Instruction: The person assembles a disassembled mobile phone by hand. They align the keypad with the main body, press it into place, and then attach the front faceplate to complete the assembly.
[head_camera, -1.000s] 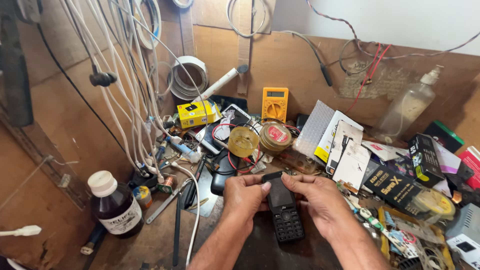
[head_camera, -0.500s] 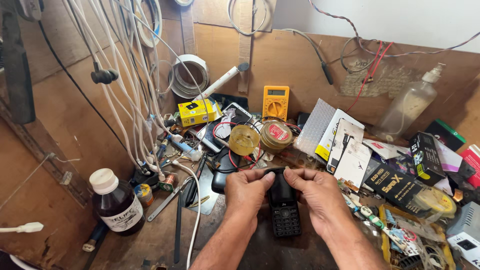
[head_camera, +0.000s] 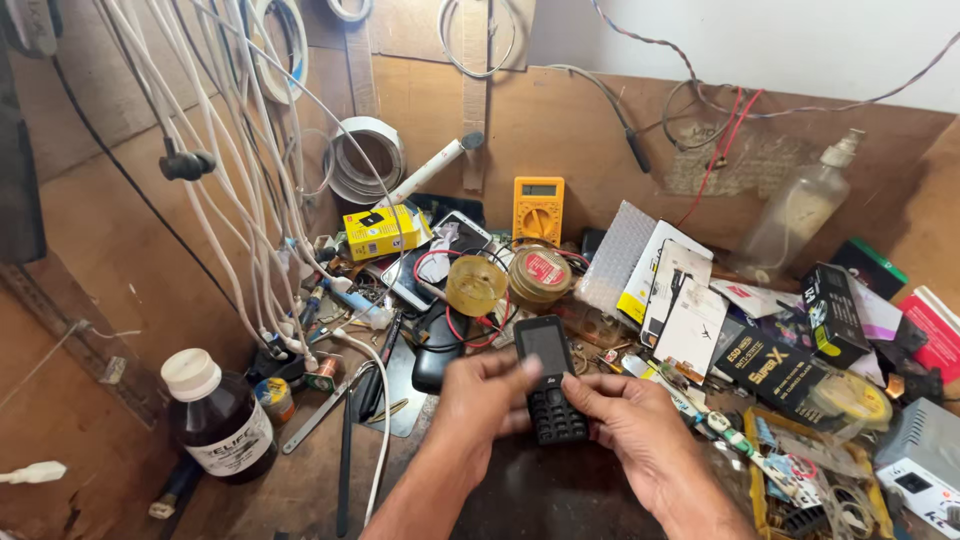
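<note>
Between both hands, black keypad phone (head_camera: 549, 392), screen dark.

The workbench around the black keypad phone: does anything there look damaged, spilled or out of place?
Nothing looks spilled or broken. The black keypad phone is held upright between the left hand and right hand. The brown glass bottle with white cap stands upright. The wooden bench is only very cluttered.

An electronics repair workshop: yellow multimeter (head_camera: 538, 208), hanging white cables (head_camera: 230, 150), cluttered wooden bench (head_camera: 300, 490).
</note>
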